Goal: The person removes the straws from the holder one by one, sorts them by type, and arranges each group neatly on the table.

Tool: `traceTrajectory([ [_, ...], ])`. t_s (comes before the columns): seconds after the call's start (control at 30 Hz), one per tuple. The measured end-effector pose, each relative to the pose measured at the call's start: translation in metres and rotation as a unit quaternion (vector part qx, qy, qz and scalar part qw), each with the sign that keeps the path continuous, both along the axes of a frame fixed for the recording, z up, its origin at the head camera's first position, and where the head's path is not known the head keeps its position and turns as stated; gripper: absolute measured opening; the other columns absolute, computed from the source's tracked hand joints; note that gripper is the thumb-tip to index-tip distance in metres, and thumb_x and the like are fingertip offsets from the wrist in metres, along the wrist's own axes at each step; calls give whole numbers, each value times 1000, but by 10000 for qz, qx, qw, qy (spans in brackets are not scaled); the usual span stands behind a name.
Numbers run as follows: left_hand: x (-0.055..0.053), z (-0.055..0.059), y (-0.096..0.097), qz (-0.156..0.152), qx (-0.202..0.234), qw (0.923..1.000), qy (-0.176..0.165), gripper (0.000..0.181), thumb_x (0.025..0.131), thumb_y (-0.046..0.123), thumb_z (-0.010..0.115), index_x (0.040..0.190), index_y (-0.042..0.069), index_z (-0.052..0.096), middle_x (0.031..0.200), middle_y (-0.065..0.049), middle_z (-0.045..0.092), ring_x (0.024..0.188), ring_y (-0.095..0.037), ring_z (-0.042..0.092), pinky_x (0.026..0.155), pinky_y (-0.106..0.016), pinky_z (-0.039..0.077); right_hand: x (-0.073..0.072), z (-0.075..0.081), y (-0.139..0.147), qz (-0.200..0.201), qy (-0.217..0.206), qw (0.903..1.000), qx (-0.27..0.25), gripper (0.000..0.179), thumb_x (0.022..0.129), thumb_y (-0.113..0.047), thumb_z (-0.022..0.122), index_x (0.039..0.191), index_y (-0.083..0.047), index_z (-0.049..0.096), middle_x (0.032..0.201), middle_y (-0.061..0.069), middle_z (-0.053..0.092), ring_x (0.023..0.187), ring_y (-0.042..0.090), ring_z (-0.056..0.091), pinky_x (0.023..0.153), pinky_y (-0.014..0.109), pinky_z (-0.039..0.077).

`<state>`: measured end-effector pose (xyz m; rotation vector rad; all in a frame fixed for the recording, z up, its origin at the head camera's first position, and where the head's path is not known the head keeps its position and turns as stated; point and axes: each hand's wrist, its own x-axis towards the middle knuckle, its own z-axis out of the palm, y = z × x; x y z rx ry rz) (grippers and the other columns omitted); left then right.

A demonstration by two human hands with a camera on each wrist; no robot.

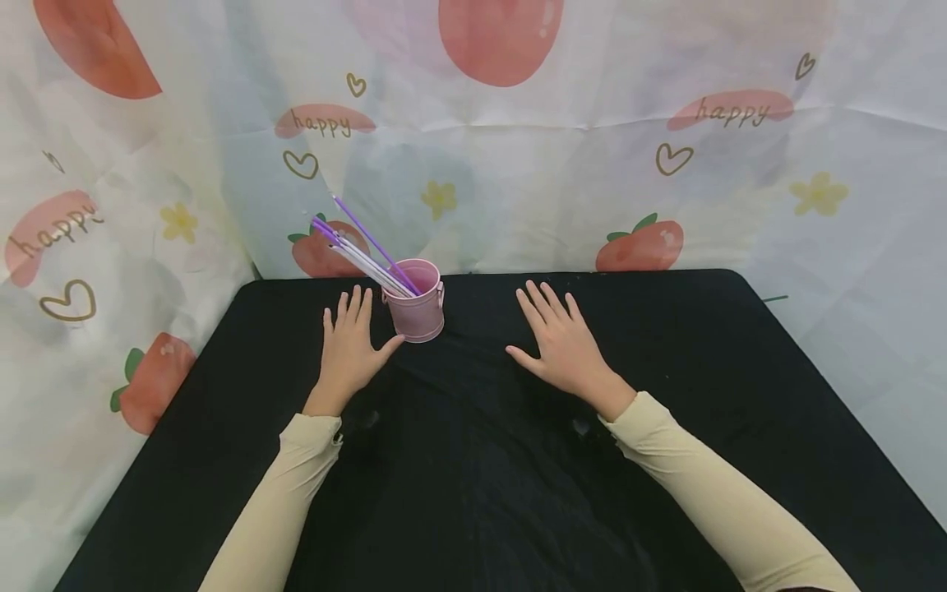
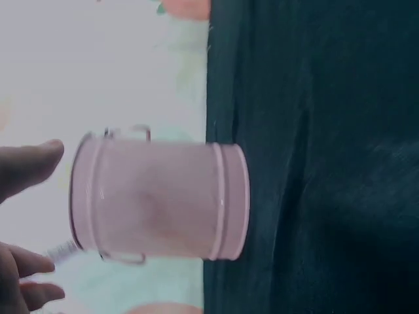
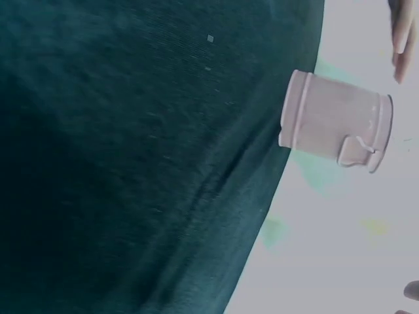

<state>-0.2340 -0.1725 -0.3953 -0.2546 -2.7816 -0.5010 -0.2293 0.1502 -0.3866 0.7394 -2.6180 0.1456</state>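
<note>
A small pink metal bucket (image 1: 417, 321) with side handles stands upright near the table's back edge. Several thin purple and white sticks (image 1: 366, 255) lean out of it to the left; their exact kind is unclear. My left hand (image 1: 348, 349), fingers straight and spread, is just left of the bucket, its thumb tip beside the base. The left wrist view shows the thumb (image 2: 29, 167) apart from the bucket (image 2: 157, 199). My right hand (image 1: 562, 349) lies to the right of the bucket, farther off, palm down with straight fingers and holding nothing.
A black cloth covers the table (image 1: 473, 460), which has rounded back corners. Behind it and at the sides hangs a pale curtain (image 1: 518, 189) printed with fruit, hearts and flowers. The bucket is the only obstacle between the hands.
</note>
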Motion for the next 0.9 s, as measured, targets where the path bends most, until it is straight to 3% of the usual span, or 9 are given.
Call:
traceTrajectory([
  [0.1,-11,-1,-10,-139,754,9966,-299,91,84,43,66,148,0,18,154,-23,20,143,-41,14,115,-59,9,-6,5,-4,95,63,9999,-72,80,87,-48,58,148,-6,27,152,16,30,141,32,28,112,58,23],
  [0.3,-38,-4,-17,-491,2096,9757,-411,87,83,28,71,149,1,20,153,-20,26,141,-37,26,115,-52,22,-20,16,-15,265,177,9994,-96,78,88,-46,58,147,-5,29,151,15,33,139,31,32,112,56,26],
  [0.57,-64,-6,-13,-807,2948,9502,-614,82,81,19,73,146,3,27,147,-20,36,136,-36,36,111,-49,31,-43,27,-37,642,323,9974,-46,73,89,-44,58,144,-3,33,147,16,40,136,31,38,111,54,30],
  [0.8,-76,-11,-12,-953,3754,9156,-1082,79,82,12,72,146,5,27,149,-19,34,138,-35,32,114,-50,27,-60,31,-61,1090,274,9929,-385,67,90,-38,58,142,-1,37,141,17,47,131,30,45,109,49,35],
  [0.9,-80,-14,-11,-1072,4015,9009,-1248,78,81,8,70,146,3,26,149,-21,32,139,-37,31,114,-51,25,-67,32,-70,1187,3,9908,-656,64,91,-34,59,142,-2,37,141,16,48,129,30,48,108,46,37],
])
